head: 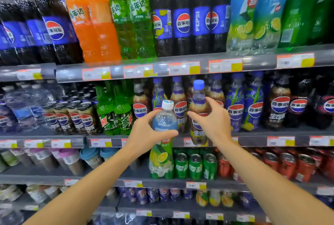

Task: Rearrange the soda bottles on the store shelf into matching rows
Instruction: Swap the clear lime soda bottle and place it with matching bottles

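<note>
White-capped lime soda bottle (163, 145) was held by left hand (146, 134) wrapped round its upper body, just left of the blue-capped cola bottle (198, 114) pinched by right hand (213, 121); full, likely heavy and slick, best gripped mid-body.

Glossy clear plastic bottles (163, 140) on matt grey shelf edges (112, 73).

Packed cola bottles (235, 103) fill the middle shelf (253, 132) front, leaving no gap behind the two hands. A lime soda bottle (162, 145) and a blue-capped cola bottle (198, 109) block the shelf edge; open aisle lies below the forearms.
</note>
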`<act>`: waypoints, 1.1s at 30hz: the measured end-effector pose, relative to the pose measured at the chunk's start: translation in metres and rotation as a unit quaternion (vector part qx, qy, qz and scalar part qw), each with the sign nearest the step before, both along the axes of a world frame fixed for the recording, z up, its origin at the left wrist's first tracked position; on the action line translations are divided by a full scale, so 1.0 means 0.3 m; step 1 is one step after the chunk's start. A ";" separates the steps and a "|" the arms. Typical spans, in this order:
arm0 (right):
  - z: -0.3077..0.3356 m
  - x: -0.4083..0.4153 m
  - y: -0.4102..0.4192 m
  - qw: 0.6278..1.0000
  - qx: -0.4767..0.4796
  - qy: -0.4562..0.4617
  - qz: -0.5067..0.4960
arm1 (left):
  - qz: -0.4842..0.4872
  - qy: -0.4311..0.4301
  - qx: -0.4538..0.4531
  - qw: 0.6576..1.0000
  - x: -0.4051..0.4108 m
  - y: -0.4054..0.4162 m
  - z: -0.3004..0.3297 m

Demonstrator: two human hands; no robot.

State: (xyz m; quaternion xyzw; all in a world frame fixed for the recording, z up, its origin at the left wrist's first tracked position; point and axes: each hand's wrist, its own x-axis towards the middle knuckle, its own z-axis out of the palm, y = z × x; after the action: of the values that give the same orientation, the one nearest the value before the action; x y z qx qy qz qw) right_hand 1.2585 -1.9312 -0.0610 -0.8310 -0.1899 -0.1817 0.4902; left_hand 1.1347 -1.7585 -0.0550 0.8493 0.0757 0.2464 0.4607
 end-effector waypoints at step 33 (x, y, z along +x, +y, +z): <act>-0.020 0.205 0.171 0.986 -0.122 -0.084 -0.080 | -0.098 -0.034 -0.061 0.993 0.144 -0.014 -0.026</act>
State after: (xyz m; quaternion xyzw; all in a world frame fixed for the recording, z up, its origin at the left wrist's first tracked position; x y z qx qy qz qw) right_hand 1.3201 -1.8798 -0.0671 -0.8790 -0.1842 -0.2648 0.3510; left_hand 1.1779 -1.7627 -0.0629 0.8142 -0.0084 0.2239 0.5356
